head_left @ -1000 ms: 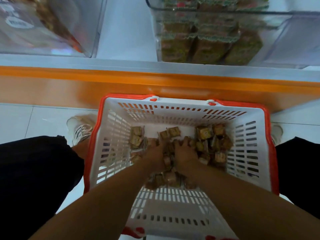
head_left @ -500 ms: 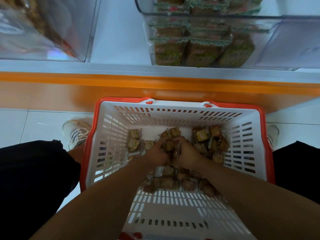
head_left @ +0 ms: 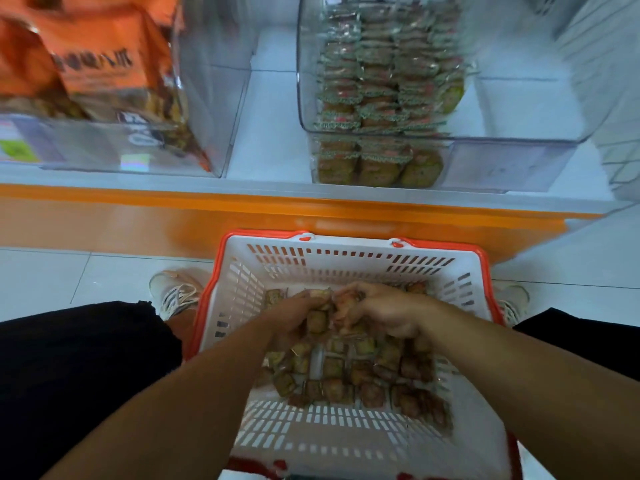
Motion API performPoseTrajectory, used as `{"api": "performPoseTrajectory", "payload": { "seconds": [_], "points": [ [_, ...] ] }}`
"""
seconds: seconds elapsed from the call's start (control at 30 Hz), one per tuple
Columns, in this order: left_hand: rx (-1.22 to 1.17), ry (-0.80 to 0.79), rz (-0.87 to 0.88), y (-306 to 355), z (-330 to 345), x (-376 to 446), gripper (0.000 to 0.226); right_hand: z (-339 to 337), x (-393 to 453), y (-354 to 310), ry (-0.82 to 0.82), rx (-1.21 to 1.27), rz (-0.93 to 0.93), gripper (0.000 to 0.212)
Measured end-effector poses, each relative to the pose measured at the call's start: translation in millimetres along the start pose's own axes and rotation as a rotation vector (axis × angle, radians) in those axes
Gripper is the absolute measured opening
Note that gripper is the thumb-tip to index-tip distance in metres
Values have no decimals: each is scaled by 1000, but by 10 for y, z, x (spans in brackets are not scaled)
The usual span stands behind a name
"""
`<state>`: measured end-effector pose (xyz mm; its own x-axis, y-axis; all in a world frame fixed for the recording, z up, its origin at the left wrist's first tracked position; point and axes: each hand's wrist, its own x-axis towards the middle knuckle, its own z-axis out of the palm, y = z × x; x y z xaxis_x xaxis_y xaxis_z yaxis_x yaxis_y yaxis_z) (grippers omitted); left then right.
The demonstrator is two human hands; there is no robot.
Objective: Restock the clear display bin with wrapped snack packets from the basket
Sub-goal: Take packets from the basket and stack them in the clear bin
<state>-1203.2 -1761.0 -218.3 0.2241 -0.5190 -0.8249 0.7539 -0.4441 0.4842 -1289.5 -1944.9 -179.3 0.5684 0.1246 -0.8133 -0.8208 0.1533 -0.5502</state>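
A white basket with a red rim (head_left: 346,258) sits on the floor between my knees. Several small brown wrapped snack packets (head_left: 349,379) lie loose on its bottom. My left hand (head_left: 294,317) and my right hand (head_left: 384,313) are cupped together above that pile, closed around a shared bunch of snack packets (head_left: 320,320). The clear display bin (head_left: 519,109) stands on the shelf above, with rows of the same packets stacked along its left side and bare space on its right.
A second clear bin (head_left: 207,98) at the left holds orange snack bags. An orange shelf front (head_left: 242,216) runs across just behind the basket. White floor tiles, my shoes (head_left: 176,292) and dark trouser legs flank the basket.
Both hands have closed on a bunch of packets and lifted them off the basket bottom. My view has tipped up, showing more of the shelf and both bins.
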Motion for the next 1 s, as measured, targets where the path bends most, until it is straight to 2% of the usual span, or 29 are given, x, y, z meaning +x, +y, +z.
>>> {"api": "performPoseTrajectory", "payload": {
  "seconds": [0.13, 0.23, 0.3, 0.37, 0.47, 0.53, 0.73, 0.83, 0.9, 1.0],
  "points": [
    [95, 18, 6, 280, 44, -291, 28, 63, -429, -287, 33, -92, -36, 49],
    [146, -10, -20, 583, 112, -588, 25, 156, -875, -634, 21, -200, -145, 51],
    [186, -55, -17, 817, 190, -824, 28, 267, -1257, -920, 91, -342, -306, 54],
    [177, -169, 6, 1069, 324, -1115, 28, 397, -1671, -1198, 194, -468, -541, 55],
    [103, -410, 75, 1449, 588, -1590, 34, 525, -2152, -1492, 308, -434, -901, 55],
    [40, -496, 160, 1677, 762, -1847, 32, 547, -2332, -1612, 353, -380, -1052, 55],
    [-190, -435, 399, 2005, 1087, -2181, 33, 482, -2395, -1750, 523, -390, -1304, 57],
    [-245, -386, 490, 2041, 1209, -2172, 33, 498, -2359, -1785, 608, -515, -1371, 58],
    [-271, -346, 508, 2064, 1294, -2170, 34, 482, -2348, -1793, 636, -621, -1397, 63],
    [-327, -288, 524, 2095, 1360, -2158, 46, 438, -2357, -1804, 657, -642, -1347, 69]
  ]
}}
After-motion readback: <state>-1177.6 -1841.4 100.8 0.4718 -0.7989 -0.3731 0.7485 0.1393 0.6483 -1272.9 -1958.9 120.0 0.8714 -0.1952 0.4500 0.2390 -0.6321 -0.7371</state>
